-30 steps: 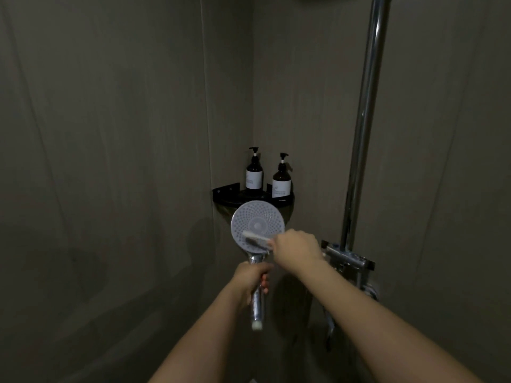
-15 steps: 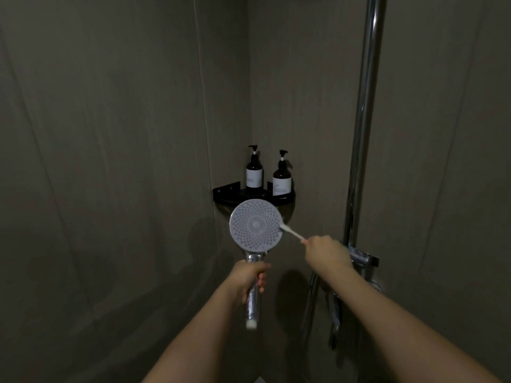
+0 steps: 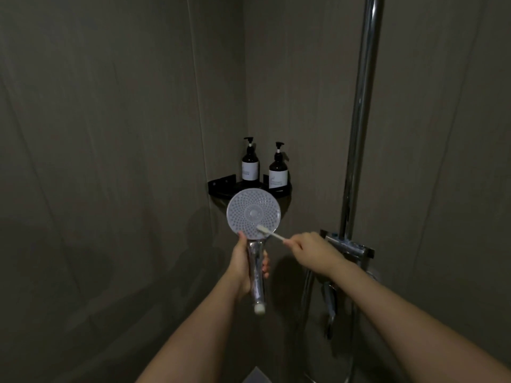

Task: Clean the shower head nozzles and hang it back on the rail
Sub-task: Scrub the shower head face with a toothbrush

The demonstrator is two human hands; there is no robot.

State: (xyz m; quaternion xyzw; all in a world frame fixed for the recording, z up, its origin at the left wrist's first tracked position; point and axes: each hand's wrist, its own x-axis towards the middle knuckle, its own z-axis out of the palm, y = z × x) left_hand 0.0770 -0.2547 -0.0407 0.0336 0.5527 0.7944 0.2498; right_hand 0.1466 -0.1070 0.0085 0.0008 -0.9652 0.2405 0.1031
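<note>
While the left hand (image 3: 244, 268) wraps the chrome handle, the shower head (image 3: 253, 212) faces up, its round nozzle face pale; right hand (image 3: 309, 248) pinches a toothbrush (image 3: 272, 233) against it, two pump bottles (image 3: 278, 168) behind it, rail (image 3: 359, 120) to its right.

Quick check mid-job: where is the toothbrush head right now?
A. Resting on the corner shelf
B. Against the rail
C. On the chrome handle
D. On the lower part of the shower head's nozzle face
D: the toothbrush, pinched by the right hand, has its bristle end on the lower part of the shower head face, which the left hand holds by the handle.
</note>
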